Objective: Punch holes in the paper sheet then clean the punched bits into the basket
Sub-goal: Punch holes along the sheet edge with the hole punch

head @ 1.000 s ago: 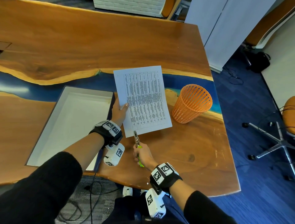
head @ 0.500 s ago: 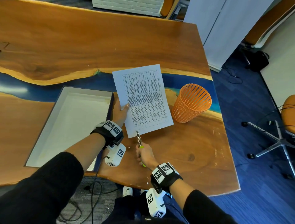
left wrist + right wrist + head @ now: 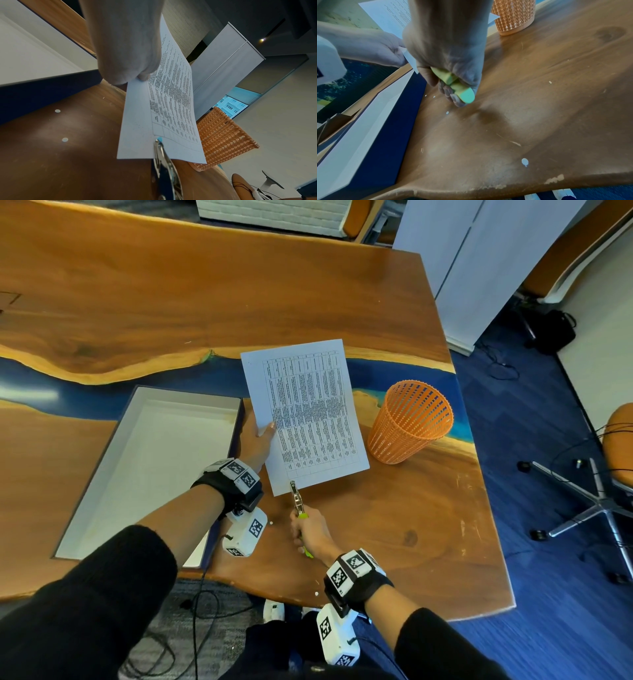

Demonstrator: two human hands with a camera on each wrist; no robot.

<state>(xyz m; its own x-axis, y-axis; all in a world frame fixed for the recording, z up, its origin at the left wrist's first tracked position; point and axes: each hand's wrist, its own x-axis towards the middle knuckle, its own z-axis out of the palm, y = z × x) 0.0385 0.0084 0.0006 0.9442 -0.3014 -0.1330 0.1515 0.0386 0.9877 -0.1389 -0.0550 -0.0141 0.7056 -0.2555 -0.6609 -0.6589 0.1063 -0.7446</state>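
My left hand (image 3: 258, 436) pinches the left edge of a printed paper sheet (image 3: 305, 409), held tilted above the wooden table (image 3: 394, 515). My right hand (image 3: 310, 530) grips the green handles of a metal hole punch (image 3: 297, 498). The punch's head (image 3: 158, 143) sits over the sheet's near bottom edge (image 3: 137, 148). Small white punched bits (image 3: 57, 111) lie on the wood left of the punch, and another bit (image 3: 524, 161) lies near the table's front edge. An orange mesh basket (image 3: 409, 422) stands upright to the right of the sheet.
A shallow white tray with dark blue walls (image 3: 113, 460) lies on the table left of my hands. The table's front edge (image 3: 342, 607) is close behind my right wrist. An office chair base (image 3: 589, 508) stands on the blue carpet to the right.
The sheet has shifted slightly and the punch has moved up onto its bottom edge. A punched bit now lies on the table beside the left wrist camera.
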